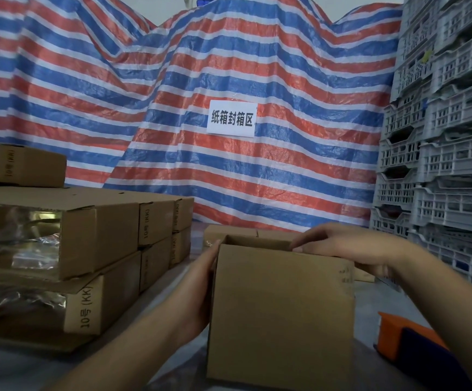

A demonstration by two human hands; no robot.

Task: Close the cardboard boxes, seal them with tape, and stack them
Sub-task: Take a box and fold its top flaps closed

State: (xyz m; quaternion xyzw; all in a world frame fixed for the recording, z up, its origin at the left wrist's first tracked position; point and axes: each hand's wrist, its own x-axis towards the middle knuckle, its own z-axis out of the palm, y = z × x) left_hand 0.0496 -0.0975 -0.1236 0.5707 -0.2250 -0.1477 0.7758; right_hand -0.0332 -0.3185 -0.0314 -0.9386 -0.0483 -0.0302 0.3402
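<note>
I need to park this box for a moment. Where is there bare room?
Bare table runs between the box stack and the held box, and near left. Right is crowded: the tape dispenser and crates.
</note>
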